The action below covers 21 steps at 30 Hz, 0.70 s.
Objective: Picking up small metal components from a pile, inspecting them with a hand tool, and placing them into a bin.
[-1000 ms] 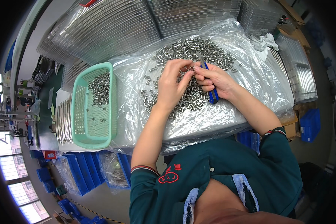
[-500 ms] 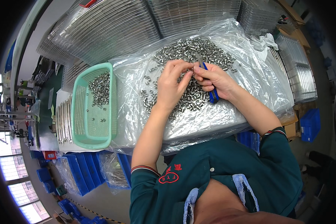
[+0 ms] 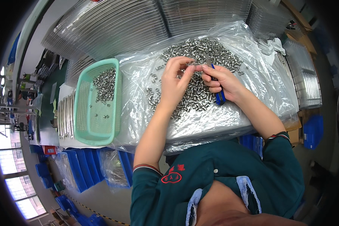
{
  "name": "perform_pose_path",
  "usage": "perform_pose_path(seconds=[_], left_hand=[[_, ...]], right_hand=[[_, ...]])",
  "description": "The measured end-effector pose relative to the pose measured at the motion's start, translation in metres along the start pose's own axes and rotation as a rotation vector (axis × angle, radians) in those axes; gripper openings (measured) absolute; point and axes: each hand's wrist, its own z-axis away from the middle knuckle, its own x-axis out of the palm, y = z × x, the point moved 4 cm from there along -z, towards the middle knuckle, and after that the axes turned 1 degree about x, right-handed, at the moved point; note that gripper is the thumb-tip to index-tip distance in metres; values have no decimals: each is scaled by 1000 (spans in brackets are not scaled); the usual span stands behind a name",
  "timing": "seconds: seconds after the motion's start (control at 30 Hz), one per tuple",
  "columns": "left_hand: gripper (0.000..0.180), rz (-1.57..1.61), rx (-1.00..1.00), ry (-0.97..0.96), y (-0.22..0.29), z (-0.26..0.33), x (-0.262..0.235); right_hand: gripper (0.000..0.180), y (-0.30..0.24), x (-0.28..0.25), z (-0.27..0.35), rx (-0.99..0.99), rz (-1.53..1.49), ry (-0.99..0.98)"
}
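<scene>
My right hand is closed around a blue utility knife, whose grey blade points away from me above the fingers. Close beside it, my left hand has its fingers and thumb curled together over what looks like a small metal part, mostly hidden by the fingertips. The two hands' fingertips nearly meet. Below and beyond them spreads a heap of small shiny metal sleeves on a clear plastic sheet. To the left, a light-green perforated basket holds more such sleeves, mostly at its far end.
Stacked clear plastic trays line the table's far side, with another stack at the right. A white cloth lies at the far right. Metal rods lie left of the basket. Blue bins stand below the table's near edge.
My right hand and the knife have shifted slightly right, and the left fingers have parted a little from them. The whole view has moved slightly.
</scene>
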Motion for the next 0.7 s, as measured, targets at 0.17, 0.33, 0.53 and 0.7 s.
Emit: perform_pose_path(seconds=[0.17,0.33,0.53,0.7], left_hand=[[24,656,-52,766,-17,-7,-78],[33,757,-170,776,-28,-8,-90],[19,0,-217,287,-33,-12,-63],[19,-869,-132,130,-52,-3,-51]], right_hand=[[29,-5,3,2,5,10,-13],[29,-2,3,2,15,12,17],[29,-3,2,1,0,-18,29],[28,-2,2,0,8,8,25]])
